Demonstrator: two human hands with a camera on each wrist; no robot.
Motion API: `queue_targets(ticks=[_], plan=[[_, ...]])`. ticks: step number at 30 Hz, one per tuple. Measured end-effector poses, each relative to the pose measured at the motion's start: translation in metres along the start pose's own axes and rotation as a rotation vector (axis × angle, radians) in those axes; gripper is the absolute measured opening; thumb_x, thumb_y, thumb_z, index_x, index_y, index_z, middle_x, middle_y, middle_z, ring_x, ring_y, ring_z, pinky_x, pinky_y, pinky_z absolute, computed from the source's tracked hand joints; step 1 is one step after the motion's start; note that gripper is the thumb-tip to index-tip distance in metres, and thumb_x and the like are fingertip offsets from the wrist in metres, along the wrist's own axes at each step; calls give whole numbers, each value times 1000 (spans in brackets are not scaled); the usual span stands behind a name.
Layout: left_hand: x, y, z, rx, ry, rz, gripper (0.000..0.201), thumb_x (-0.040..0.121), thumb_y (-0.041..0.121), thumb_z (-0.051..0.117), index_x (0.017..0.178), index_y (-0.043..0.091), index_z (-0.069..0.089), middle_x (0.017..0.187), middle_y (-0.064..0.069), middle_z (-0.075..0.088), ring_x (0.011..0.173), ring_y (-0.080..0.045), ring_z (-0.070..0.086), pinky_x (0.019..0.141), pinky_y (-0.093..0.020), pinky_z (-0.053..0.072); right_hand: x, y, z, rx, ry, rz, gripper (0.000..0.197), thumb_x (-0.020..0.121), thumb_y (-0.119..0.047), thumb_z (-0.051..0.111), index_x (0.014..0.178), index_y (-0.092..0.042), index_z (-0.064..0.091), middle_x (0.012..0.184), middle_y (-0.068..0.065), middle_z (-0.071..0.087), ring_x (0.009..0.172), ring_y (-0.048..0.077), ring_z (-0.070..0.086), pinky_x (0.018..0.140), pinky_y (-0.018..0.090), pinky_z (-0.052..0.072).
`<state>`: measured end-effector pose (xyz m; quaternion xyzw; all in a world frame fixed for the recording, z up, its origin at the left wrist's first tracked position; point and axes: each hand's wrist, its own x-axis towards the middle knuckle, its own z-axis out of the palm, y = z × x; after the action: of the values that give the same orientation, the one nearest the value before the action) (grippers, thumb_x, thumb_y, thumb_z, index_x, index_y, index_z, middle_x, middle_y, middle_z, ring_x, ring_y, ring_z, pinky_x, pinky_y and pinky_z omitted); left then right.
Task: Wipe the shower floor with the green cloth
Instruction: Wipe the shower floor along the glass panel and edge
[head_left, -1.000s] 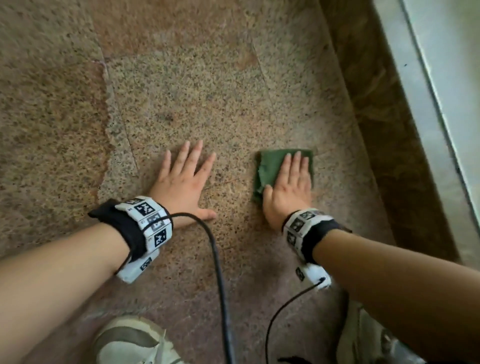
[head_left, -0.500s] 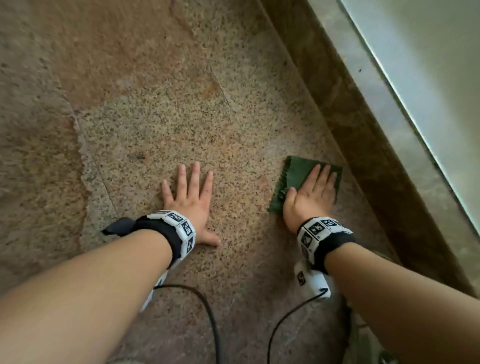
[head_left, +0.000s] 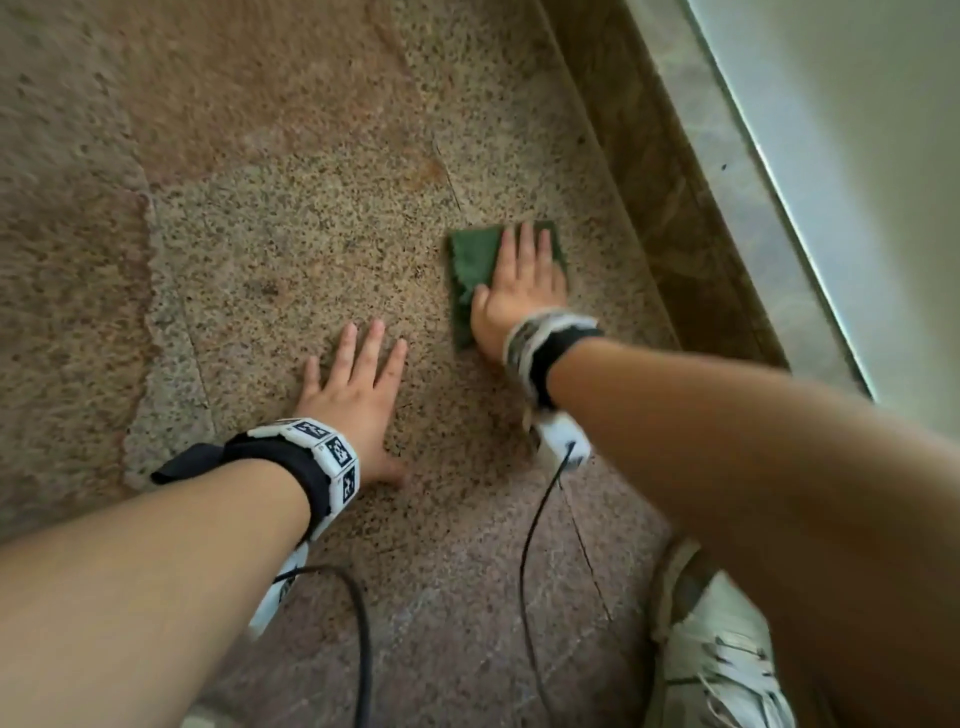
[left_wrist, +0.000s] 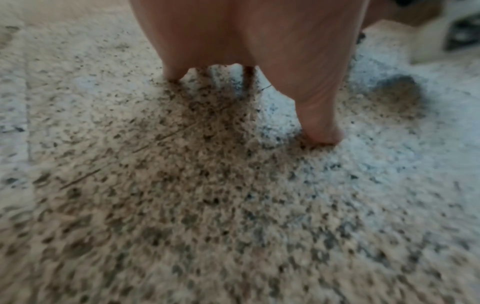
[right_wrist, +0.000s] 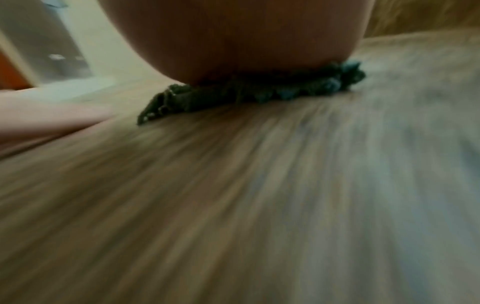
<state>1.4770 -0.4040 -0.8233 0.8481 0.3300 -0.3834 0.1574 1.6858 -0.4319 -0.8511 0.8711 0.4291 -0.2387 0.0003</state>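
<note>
Pushed away from the curb (head_left: 670, 218), the green cloth (head_left: 475, 260) slides under the flat right hand (head_left: 519, 291), left hand (head_left: 358, 389) splayed on the shower floor (head_left: 311, 208), wiping seemingly midway.

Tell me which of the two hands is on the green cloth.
The right hand: it presses flat on the green cloth near the stone curb. The left hand lies spread on the bare floor, apart from the cloth.

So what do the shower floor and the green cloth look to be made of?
Shower floor: looks like granite-type stone, matte, with fine black and tan speckle and thin joint lines. Green cloth: soft woven or microfibre fabric, probably; its edge bunches under the right hand.
</note>
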Motion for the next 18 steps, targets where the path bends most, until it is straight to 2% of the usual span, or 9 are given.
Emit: queue_targets(ticks=[2, 5, 7, 10, 13, 15, 18], plan=[[-1, 2, -1, -7, -13, 0, 148, 61, 76, 73, 147, 20, -34, 148, -6, -48, 141, -31, -36, 118, -60, -2, 32, 19, -22, -12, 26, 39, 76, 97, -41, 31, 155, -12, -7, 163, 8, -12, 150, 28, -10, 121, 45, 2], [-3, 1, -2, -14, -19, 1, 147, 62, 75, 73, 147, 20, -34, 147, -5, -49, 141, -32, -36, 118, -60, -2, 31, 40, -25, -39, -1, 29, 76, 98, -42, 32, 155, -12, -9, 163, 8, -14, 149, 27, -12, 121, 42, -2], [-5, 2, -4, -24, -25, 6, 147, 62, 74, 74, 147, 20, -34, 148, -6, -48, 141, -32, -36, 118, -60, -1, -6, 54, -15, -33, -23, 33, 79, 97, -44, 30, 154, -11, -12, 162, 9, -18, 149, 28, -15, 121, 42, -4], [-5, 2, -4, -16, -20, 2, 149, 60, 75, 74, 147, 19, -33, 149, -8, -47, 141, -33, -35, 118, -60, -1, -99, 79, 12, -51, -151, 14, 85, 88, -50, 20, 151, -9, -20, 159, 12, -25, 146, 29, -23, 120, 43, -8], [-4, 1, -4, -10, -25, 15, 150, 60, 77, 73, 147, 18, -34, 149, -9, -47, 141, -34, -36, 117, -59, -4, -185, 89, 36, -85, -318, 98, 83, 86, -54, 9, 140, -11, -38, 155, 12, -35, 137, 24, -38, 117, 42, -14], [-4, 0, -2, -9, -22, 16, 150, 60, 78, 72, 147, 18, -34, 149, -9, -47, 141, -35, -35, 116, -59, -5, -203, 83, 43, -62, -355, 180, 83, 90, -53, 13, 139, -12, -39, 153, 10, -39, 137, 25, -39, 117, 42, -16], [-2, -3, -1, -8, -1, 17, 150, 59, 79, 72, 146, 18, -34, 149, -8, -47, 141, -34, -35, 117, -58, -5, -174, 71, 38, -46, -268, 177, 83, 96, -50, 24, 148, -11, -28, 154, 10, -37, 142, 29, -33, 119, 44, -11]])
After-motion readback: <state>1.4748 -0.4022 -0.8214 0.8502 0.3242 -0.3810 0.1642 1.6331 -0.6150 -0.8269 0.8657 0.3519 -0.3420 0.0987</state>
